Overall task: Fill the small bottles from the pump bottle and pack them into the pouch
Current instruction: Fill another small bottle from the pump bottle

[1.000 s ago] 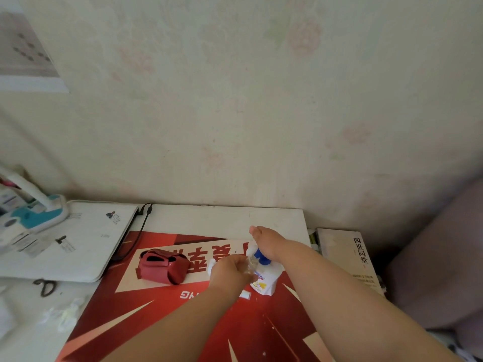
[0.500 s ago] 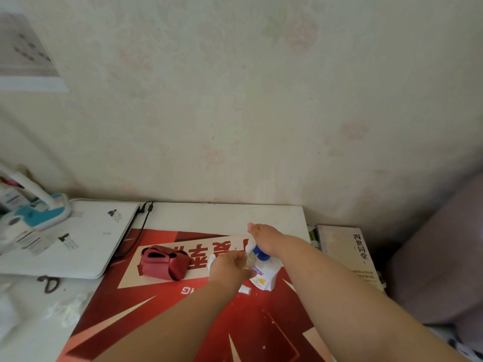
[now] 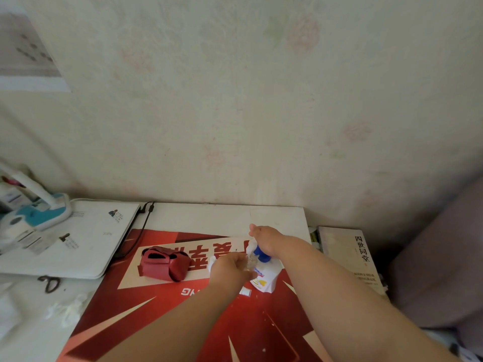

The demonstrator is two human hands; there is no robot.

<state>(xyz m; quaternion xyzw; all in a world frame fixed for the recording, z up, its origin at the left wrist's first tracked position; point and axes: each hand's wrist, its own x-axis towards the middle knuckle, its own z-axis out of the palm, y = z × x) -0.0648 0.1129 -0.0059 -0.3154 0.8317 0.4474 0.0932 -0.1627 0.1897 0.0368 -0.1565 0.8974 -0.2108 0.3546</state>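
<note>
Pump bottle (image 3: pixel 264 282) stands upright on the red poster (image 3: pixel 156 322) laid over the white surface (image 3: pixel 222 218). Right grip (image 3: pixel 264 239) sits on the pump head, fingers curled down over it. Left grip (image 3: pixel 230 269) grasps a small clear bottle (image 3: pixel 251 261), held against the pump bottle's left side below the nozzle. Fill level unreadable. Red pouch (image 3: pixel 163 262) lies on the poster to the left, apart from both grips.

Soft, flat, warm-tinted light falls evenly across the red mat (image 3: pixel 183 322), and shadows on it are faint. Right of the mat the corner turns dim. On the mat, the pump bottle (image 3: pixel 262 279) label and the small bottle (image 3: pixel 251 261) look smeared. Left of the mat, straight edges bow and detail blurs.
</note>
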